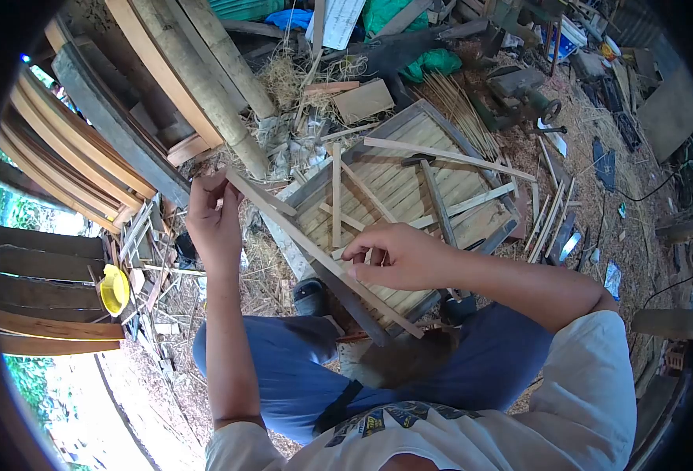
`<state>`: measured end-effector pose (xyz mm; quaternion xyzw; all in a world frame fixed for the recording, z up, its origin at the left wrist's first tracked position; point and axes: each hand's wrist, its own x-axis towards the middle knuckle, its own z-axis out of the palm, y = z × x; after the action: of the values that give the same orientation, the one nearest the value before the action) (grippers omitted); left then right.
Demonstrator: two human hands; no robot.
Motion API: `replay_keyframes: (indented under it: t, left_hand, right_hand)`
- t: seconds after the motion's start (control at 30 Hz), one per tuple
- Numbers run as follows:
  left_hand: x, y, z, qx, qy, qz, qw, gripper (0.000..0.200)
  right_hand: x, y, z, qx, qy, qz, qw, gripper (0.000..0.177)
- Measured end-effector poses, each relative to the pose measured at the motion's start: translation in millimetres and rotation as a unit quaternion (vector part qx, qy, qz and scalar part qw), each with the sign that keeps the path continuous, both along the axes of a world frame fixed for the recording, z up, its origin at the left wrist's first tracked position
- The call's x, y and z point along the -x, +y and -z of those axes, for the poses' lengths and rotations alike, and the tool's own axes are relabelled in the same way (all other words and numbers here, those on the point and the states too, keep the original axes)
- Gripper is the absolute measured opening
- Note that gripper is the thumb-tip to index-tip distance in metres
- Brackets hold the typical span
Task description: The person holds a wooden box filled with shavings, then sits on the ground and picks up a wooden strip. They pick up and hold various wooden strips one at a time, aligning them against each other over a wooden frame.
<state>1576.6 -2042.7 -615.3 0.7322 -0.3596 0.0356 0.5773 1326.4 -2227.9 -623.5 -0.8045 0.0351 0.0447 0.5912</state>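
A long pale wooden strip (285,223) slants from upper left to lower right in front of my body. My left hand (214,210) is closed around its upper end. At about the strip's middle, my right hand (389,253) has its fingers curled with thumb and forefinger at the strip's edge; the exact contact is partly hidden. Beneath lies a slatted wooden panel with a dark frame (456,132). Several loose strips, including a long one (448,155), rest on it. A hammer (436,196) lies among them.
Curved timber pieces (87,149) and a bamboo pole (213,86) stand at the upper left. A yellow basin (115,290) is at left. A green metal machine (519,98) stands at upper right. Thin sticks (550,220) and shavings cover the ground. My sandalled foot (310,297) is beside the panel.
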Motion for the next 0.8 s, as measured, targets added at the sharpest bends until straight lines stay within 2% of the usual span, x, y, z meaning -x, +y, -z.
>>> replay_keyframes:
  t: [0.1, 0.4, 0.6, 0.8]
  left_hand:
    - [3, -2, 0, 0.026, -0.017, -0.004, 1.0, 0.012]
    - [1, -1, 4, 0.046, -0.003, -0.011, 0.999, 0.012]
    - [-5, 5, 15, 0.042, -0.036, 0.015, 0.998, 0.015]
    - [-17, 11, 26, 0.05, -0.07, 0.067, 0.994, 0.025]
  right_hand:
    - [-7, 1, 7, 0.03, -0.007, -0.008, 0.999, 0.034]
    - [-15, -1, 17, 0.03, -0.035, -0.033, 0.998, 0.032]
    - [-12, 11, 15, 0.046, -0.025, -0.046, 0.998, 0.029]
    - [-11, 24, 41, 0.127, -0.04, -0.077, 0.988, 0.029]
